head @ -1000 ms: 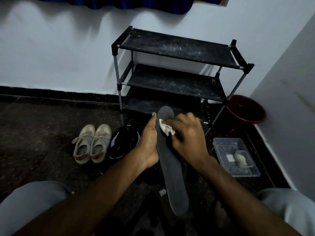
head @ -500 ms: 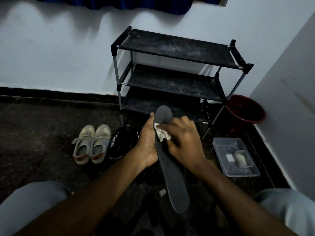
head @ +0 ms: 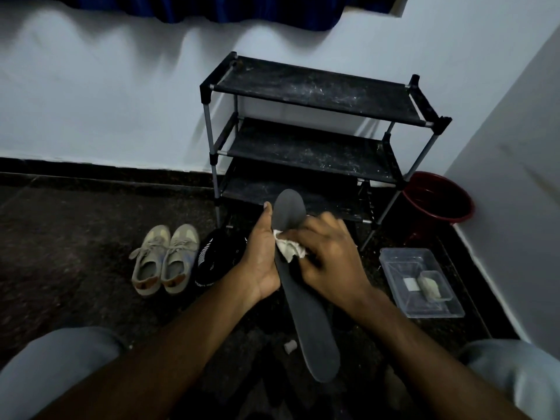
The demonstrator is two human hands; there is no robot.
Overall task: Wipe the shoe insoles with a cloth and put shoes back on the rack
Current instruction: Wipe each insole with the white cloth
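Dark floor, far left: pair of beige lace-up sneakers (head: 165, 259), black striped shoe (head: 218, 256) just beside. Centre: left hand (head: 262, 262) grips long grey foam insole (head: 309, 322) at its edge, thumb up. Next, right hand (head: 330, 262), fingers curled, presses crumpled white cloth (head: 289, 248) onto the insole's upper part. Behind: black three-tier shoe rack (head: 309, 92). Right: clear plastic tray (head: 391, 262), red bucket (head: 436, 201).

A: The insole (head: 307, 325)?
B: Matt, smooth dark grey; the cloth (head: 289, 249) is crumpled white fabric.
A: The rack (head: 312, 95)?
B: Dusty black fabric shelves, grey metal tubes. The tub (head: 401, 263) is clear plastic.
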